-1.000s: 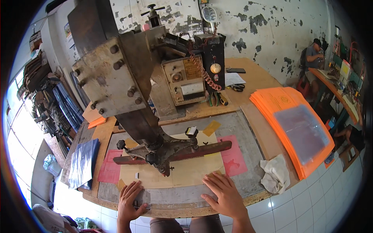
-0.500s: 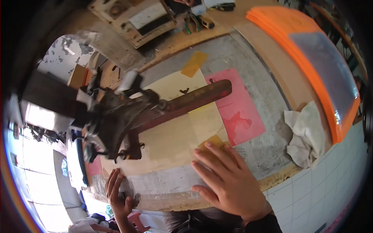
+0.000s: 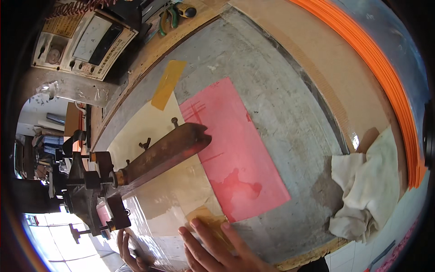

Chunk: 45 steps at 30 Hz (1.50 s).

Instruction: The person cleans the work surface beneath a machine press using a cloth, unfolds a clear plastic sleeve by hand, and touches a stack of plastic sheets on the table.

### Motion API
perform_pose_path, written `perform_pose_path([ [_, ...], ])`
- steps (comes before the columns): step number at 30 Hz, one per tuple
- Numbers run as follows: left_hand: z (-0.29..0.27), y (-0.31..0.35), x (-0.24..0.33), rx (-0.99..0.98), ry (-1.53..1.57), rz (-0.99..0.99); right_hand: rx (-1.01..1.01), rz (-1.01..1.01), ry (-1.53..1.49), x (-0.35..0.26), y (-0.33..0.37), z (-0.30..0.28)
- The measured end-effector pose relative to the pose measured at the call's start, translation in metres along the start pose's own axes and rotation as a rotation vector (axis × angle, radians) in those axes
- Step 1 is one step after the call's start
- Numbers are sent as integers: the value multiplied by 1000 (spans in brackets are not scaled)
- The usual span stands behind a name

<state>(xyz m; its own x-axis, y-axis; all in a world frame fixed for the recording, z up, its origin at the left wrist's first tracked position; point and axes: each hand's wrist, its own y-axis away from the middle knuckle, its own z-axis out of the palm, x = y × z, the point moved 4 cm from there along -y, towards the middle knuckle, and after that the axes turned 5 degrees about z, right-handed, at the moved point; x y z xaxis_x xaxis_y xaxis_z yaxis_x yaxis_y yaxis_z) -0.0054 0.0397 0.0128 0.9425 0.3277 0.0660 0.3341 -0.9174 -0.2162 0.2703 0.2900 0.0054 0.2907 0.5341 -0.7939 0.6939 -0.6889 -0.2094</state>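
My right hand (image 3: 209,250) rests palm down with its fingers spread, at the near end of a cream translucent sheet (image 3: 158,215). Its fingertips touch an amber tape piece (image 3: 206,216) there. At the lower left, my left hand (image 3: 130,255) is partly cut off by the frame, its fingers loosely bent by the sheet's near edge with nothing visible in them. A pink sheet (image 3: 244,167) with darker stains lies against the cream one. Another amber tape strip (image 3: 168,85) crosses the cream sheet's far corner. Over both sheets reaches a dark metal machine arm (image 3: 163,152) with bolts.
The sheets lie on a worn grey table plate (image 3: 290,113). At right are a crumpled white cloth (image 3: 364,188) and a stack of orange-edged sheets (image 3: 380,59). A meter box (image 3: 86,45) stands far left, near green-handled pliers (image 3: 168,20). Machine clamps (image 3: 95,190) fill the left.
My view has moved closer and turned, so both hands now sit lower in it. My right hand stays by the near amber tape, fingers spread. The sheets seem to lie as before.
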Motion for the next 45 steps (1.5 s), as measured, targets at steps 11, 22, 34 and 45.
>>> perform_pose_path([
  [11,-2,2,-6,-12,-3,-28,-226,-110,27,3,2,-22],
  [22,0,-5,-1,44,37,-8,-231,-413,858,4,14,-5],
  [34,27,31,-51,264,458,-423,-254,-404,504,4,10,-23],
  [45,3,-8,11,254,50,-24,-117,-411,853,7,18,11],
])
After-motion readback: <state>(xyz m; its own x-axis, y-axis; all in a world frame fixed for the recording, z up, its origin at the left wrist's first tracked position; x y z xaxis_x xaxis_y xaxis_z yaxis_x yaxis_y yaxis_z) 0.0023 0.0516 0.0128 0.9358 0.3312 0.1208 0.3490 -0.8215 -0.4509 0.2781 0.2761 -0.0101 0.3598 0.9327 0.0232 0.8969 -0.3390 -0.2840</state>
